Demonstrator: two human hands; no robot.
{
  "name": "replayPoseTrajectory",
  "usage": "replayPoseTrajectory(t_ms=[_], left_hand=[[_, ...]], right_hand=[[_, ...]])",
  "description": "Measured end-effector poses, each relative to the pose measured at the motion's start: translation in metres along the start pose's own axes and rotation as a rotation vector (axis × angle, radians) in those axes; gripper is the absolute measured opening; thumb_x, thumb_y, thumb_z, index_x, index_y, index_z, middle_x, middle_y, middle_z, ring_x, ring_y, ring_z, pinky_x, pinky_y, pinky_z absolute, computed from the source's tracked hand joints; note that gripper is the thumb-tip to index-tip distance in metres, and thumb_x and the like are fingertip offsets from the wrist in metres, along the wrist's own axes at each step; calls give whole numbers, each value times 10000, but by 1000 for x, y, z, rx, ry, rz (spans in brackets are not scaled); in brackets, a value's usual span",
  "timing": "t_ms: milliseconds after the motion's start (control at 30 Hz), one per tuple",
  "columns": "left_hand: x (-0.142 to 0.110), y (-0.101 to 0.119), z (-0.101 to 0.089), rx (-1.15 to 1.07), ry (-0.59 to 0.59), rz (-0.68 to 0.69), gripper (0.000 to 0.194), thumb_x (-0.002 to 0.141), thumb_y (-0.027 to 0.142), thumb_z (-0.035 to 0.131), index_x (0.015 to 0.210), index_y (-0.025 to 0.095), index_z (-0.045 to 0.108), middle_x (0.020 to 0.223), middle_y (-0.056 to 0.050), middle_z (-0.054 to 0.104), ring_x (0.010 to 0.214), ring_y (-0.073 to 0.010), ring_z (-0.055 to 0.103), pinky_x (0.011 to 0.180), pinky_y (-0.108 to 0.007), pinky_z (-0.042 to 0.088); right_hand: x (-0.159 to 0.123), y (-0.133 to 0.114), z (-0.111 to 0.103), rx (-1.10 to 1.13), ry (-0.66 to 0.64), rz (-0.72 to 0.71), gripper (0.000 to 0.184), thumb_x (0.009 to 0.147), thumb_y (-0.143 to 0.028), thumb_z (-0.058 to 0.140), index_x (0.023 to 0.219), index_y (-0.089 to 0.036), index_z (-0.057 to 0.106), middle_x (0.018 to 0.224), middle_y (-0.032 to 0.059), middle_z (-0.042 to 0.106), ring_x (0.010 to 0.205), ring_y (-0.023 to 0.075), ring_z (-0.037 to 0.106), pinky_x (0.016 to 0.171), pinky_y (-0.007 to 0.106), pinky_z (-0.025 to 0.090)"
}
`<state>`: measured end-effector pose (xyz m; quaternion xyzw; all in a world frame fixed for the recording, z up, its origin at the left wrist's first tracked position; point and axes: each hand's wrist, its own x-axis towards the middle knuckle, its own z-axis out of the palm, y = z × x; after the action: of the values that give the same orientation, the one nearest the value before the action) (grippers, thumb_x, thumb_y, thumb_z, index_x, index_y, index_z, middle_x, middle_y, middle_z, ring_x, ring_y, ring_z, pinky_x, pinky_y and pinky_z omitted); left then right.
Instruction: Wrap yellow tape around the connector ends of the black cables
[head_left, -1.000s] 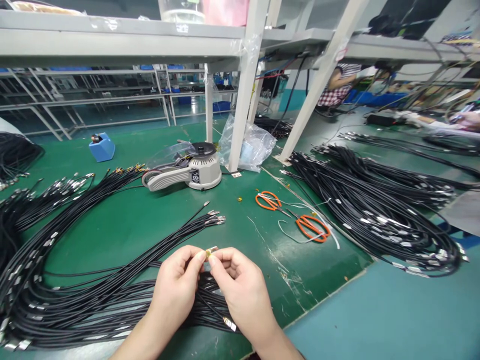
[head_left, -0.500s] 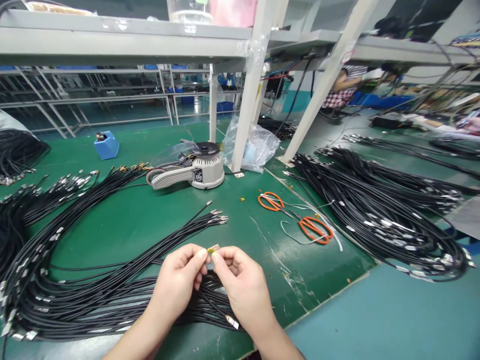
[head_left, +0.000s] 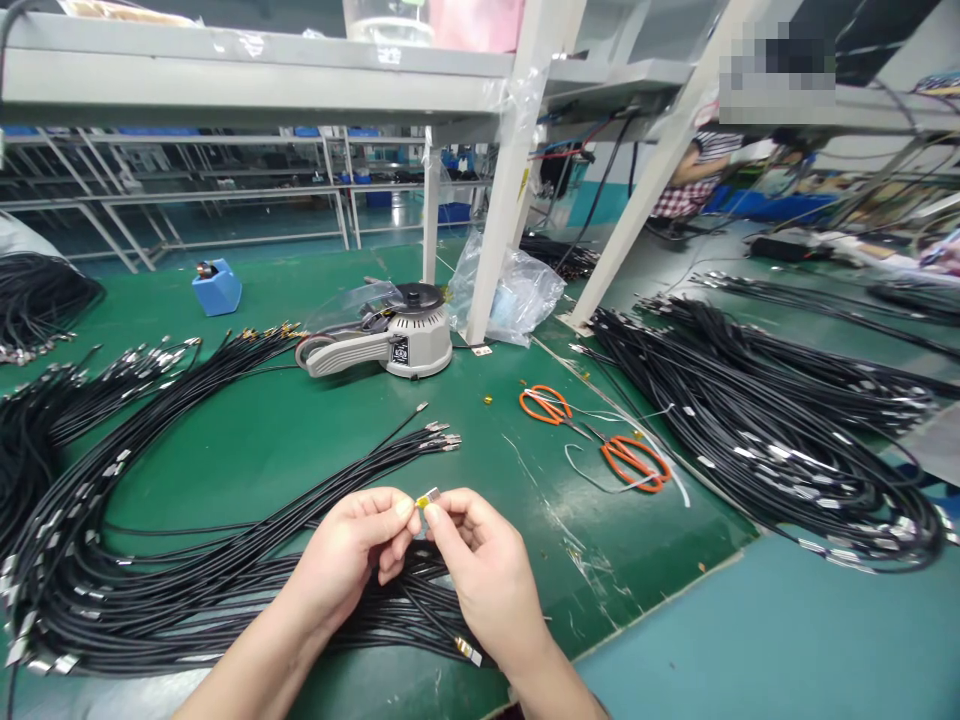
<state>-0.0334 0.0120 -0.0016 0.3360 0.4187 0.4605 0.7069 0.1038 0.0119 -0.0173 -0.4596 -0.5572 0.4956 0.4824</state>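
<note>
Just above the near cables, both my hands meet at a small metal connector (head_left: 432, 494) with a piece of yellow tape (head_left: 422, 503) on it. My left hand (head_left: 360, 540) pinches the tape's left end between thumb and forefinger. From the other side, my right hand (head_left: 484, 560) grips the connector, thumb on the near face. Whatever cable runs from the connector is hidden by my fingers. Under and left of my hands lies a bundle of black cables (head_left: 217, 580) with metal ends. One cable end with a white label (head_left: 468, 650) pokes out below my right hand.
A grey round tape dispenser (head_left: 416, 340) stands beyond the cables. Orange-handled scissors (head_left: 634, 463) lie to the right among thin white strips. More black cables (head_left: 757, 430) cover the right side. A blue holder (head_left: 217, 288) sits at the back left; a post (head_left: 499, 200) rises behind.
My left hand has shifted slightly left and its fingers have changed position, so more of the connector and yellow tape shows. The right hand keeps its grip. The view has shifted slightly.
</note>
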Motion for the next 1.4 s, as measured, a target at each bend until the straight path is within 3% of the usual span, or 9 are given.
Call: replayPoseTrajectory(t_ms=[267,367,500,633,733,900,1000,1233,1400], left_hand=[[2,8,-12,-44,-229,-144,276,714,350,687,596,123,584,384,90,324,345,-19,164,341,-163,150],[2,9,-19,-11,-286,-190,288,686,360,693,584,114,584,386,92,311,335,-18,155,333,-171,137],[-1,11,-19,38,-328,-219,294,682,371,690,591,109,592,365,103,287,327,-22,155,340,-181,144],[-11,15,-1,388,-138,20,265,755,372,614,639,138,570,467,63,423,430,-60,328,434,-191,255],[-18,16,12,696,1,160,244,800,338,543,643,151,544,564,47,464,556,-90,398,538,-208,320],[-18,11,18,749,-68,165,193,844,330,500,854,172,610,726,19,573,660,-119,482,619,-227,384],[-15,8,19,804,-57,211,184,852,297,504,770,171,611,706,19,578,656,-117,491,623,-223,387],[-14,-8,21,1103,-135,550,252,909,227,450,693,167,566,654,10,538,659,-120,497,640,-235,373],[-14,-23,23,1476,-216,699,277,911,162,373,686,164,535,626,-18,537,618,-148,472,589,-266,370]], right_hand=[[10,18,-5,-40,-37,-344,37,869,-217,566,841,-210,589,817,17,595,762,157,583,702,278,477],[14,17,-6,-6,-116,-452,149,861,-187,597,997,-247,601,852,10,601,768,149,581,698,268,478],[17,12,-16,0,-244,-535,137,842,-147,628,907,-267,648,839,-5,612,812,147,577,746,265,465],[16,2,-34,-17,-301,-356,162,830,-164,632,968,-247,651,916,12,610,852,156,585,761,270,468],[13,-5,-42,-33,-260,-236,25,829,-205,630,807,-204,644,797,0,594,751,143,568,680,249,455],[7,-8,-41,-68,-197,-193,166,831,-226,614,675,-186,575,707,-10,553,676,135,521,631,249,419],[4,-8,-42,-97,-197,-208,173,837,-229,602,673,-182,578,711,-6,546,684,140,524,639,253,417],[-9,-6,-60,-176,-306,-101,95,818,-205,604,726,-182,599,737,4,592,703,151,565,659,251,443],[-19,2,-69,-342,-296,-156,143,822,-166,564,681,-183,572,708,9,595,676,150,570,641,241,435]])
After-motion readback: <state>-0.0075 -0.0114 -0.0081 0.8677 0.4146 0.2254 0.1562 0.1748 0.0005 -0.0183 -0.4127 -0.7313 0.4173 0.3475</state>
